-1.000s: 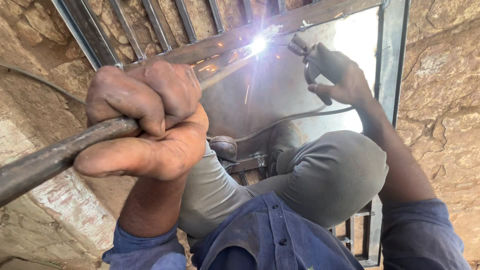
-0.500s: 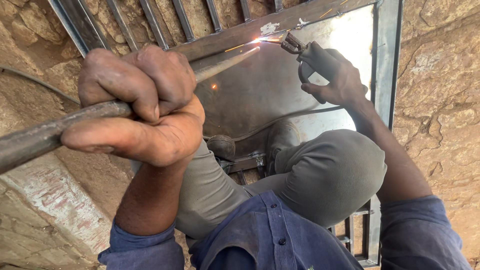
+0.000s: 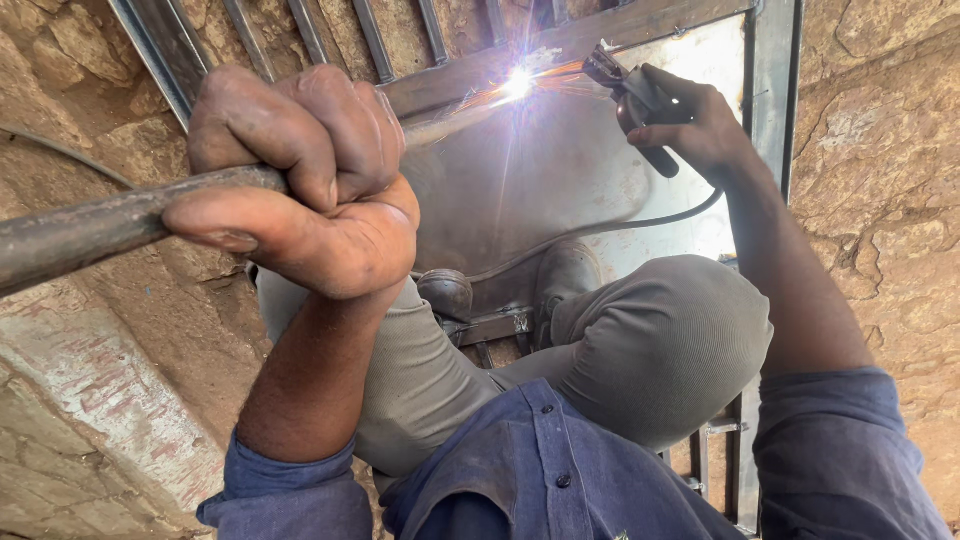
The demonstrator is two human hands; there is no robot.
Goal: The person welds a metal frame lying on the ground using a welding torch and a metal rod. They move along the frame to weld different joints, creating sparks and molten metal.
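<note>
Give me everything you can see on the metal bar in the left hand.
The metal bar is a long, round, dark rod, dull and rusty-looking. It enters from the frame's left edge and slopes up rightward. The left hand grips it in a closed fist. Its far end reaches the bright welding arc against the gate frame's crossbar.

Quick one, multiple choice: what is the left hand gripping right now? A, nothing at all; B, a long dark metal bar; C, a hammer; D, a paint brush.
B: the left hand is closed in a fist around a long dark metal bar that runs toward the bright welding spark.
</note>
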